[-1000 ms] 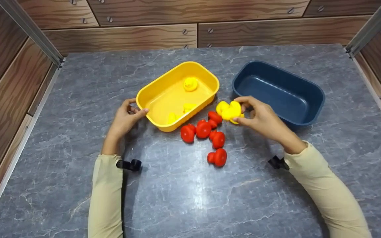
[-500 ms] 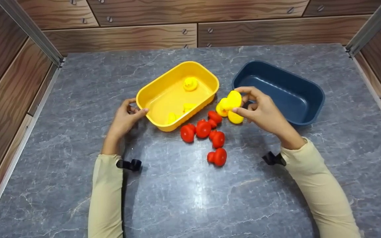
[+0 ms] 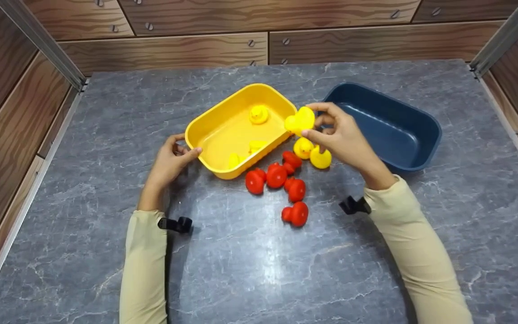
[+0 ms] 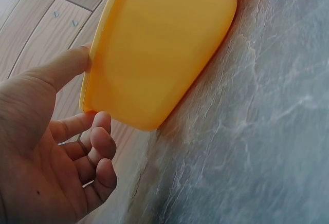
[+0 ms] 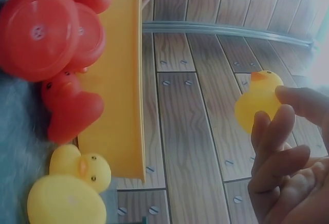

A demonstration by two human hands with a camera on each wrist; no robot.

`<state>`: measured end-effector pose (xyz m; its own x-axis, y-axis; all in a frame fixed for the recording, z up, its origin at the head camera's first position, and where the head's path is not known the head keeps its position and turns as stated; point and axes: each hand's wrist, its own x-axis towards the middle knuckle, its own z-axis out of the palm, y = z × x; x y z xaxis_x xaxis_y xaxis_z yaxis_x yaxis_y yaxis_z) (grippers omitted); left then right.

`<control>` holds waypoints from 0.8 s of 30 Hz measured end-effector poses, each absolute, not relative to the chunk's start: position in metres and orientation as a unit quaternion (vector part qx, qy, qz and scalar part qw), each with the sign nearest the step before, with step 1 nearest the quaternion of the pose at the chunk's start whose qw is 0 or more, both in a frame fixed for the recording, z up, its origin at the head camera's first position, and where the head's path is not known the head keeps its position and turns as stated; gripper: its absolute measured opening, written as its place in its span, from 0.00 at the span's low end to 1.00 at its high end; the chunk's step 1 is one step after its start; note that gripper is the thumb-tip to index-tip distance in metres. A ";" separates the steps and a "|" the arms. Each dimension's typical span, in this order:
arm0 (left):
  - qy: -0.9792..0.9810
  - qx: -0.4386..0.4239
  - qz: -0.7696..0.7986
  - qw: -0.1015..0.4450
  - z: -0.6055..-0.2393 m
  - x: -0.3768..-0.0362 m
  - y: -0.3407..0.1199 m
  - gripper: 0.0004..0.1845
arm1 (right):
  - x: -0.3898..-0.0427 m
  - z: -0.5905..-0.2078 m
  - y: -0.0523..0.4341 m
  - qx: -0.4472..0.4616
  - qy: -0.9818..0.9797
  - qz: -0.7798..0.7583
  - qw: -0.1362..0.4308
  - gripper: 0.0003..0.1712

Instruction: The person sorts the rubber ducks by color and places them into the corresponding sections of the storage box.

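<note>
Head view shows your left hand (image 3: pixel 169 160) gripping the near-left corner of the yellow tub (image 3: pixel 223 135), thumb hooked over its rim, with the blue tub (image 3: pixel 414 135) just beside it. Your right hand (image 3: pixel 342 135) pinches a yellow duck (image 3: pixel 299 120) in the air above the yellow tub's right rim, while two more yellow ducks (image 3: pixel 311 152) and the red ducks (image 3: pixel 281 180) lie on the table (image 3: pixel 241 270) below.
</note>
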<state>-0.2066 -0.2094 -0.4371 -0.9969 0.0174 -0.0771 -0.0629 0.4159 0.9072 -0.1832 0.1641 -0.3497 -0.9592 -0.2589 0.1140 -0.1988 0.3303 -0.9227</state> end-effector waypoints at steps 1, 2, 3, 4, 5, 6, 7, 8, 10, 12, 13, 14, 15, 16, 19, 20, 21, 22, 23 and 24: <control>0.840 -0.014 0.541 0.038 -0.437 -0.206 -0.209 0.32 | -0.185 -0.350 0.162 -0.140 0.812 -0.566 0.028 0.28; 0.840 -0.015 0.541 0.039 -0.437 -0.206 -0.209 0.32 | -0.187 -0.349 0.160 -0.139 0.810 -0.570 0.029 0.28; 0.840 -0.015 0.541 0.040 -0.437 -0.206 -0.209 0.32 | -0.189 -0.349 0.158 -0.136 0.806 -0.575 0.031 0.28; 0.840 -0.016 0.540 0.041 -0.438 -0.206 -0.209 0.33 | -0.191 -0.349 0.157 -0.132 0.803 -0.580 0.034 0.28; 0.840 -0.017 0.540 0.042 -0.437 -0.206 -0.209 0.33 | -0.193 -0.348 0.155 -0.127 0.799 -0.586 0.039 0.28; 0.840 -0.018 0.540 0.042 -0.437 -0.206 -0.209 0.33 | -0.195 -0.348 0.154 -0.121 0.795 -0.592 0.044 0.29; 0.841 -0.018 0.539 0.041 -0.437 -0.206 -0.209 0.33 | -0.197 -0.347 0.152 -0.116 0.791 -0.599 0.048 0.29; 0.841 -0.019 0.539 0.041 -0.437 -0.206 -0.209 0.33 | -0.198 -0.347 0.151 -0.112 0.786 -0.605 0.053 0.29; 0.842 -0.020 0.537 0.041 -0.436 -0.207 -0.209 0.33 | -0.201 -0.347 0.148 -0.107 0.779 -0.615 0.059 0.30; 0.843 -0.021 0.536 0.042 -0.436 -0.207 -0.209 0.33 | -0.203 -0.348 0.145 -0.108 0.774 -0.621 0.062 0.30; 0.843 -0.022 0.536 0.043 -0.436 -0.207 -0.209 0.33 | -0.204 -0.348 0.144 -0.111 0.773 -0.621 0.061 0.30; 0.843 -0.023 0.536 0.044 -0.436 -0.207 -0.209 0.33 | -0.206 -0.349 0.143 -0.113 0.773 -0.622 0.060 0.30; 0.843 -0.023 0.536 0.044 -0.436 -0.207 -0.209 0.33 | -0.207 -0.349 0.141 -0.115 0.772 -0.622 0.059 0.30; 0.843 -0.023 0.536 0.045 -0.436 -0.207 -0.209 0.33 | -0.208 -0.350 0.140 -0.117 0.771 -0.623 0.059 0.30; 0.842 -0.023 0.536 0.045 -0.436 -0.207 -0.208 0.33 | -0.212 -0.353 0.136 -0.120 0.764 -0.631 0.060 0.29; 0.843 -0.023 0.536 0.045 -0.436 -0.207 -0.209 0.33 | -0.214 -0.354 0.134 -0.119 0.761 -0.635 0.062 0.29; 0.843 -0.022 0.536 0.044 -0.436 -0.207 -0.209 0.33 | -0.215 -0.354 0.132 -0.118 0.758 -0.638 0.063 0.30; 0.843 -0.021 0.535 0.044 -0.436 -0.207 -0.209 0.33 | -0.216 -0.355 0.131 -0.117 0.755 -0.642 0.064 0.30; 0.843 -0.021 0.535 0.043 -0.436 -0.206 -0.209 0.33 | -0.217 -0.355 0.129 -0.115 0.751 -0.647 0.066 0.30; 0.843 -0.020 0.535 0.043 -0.436 -0.206 -0.209 0.33 | -0.218 -0.355 0.128 -0.112 0.748 -0.650 0.067 0.30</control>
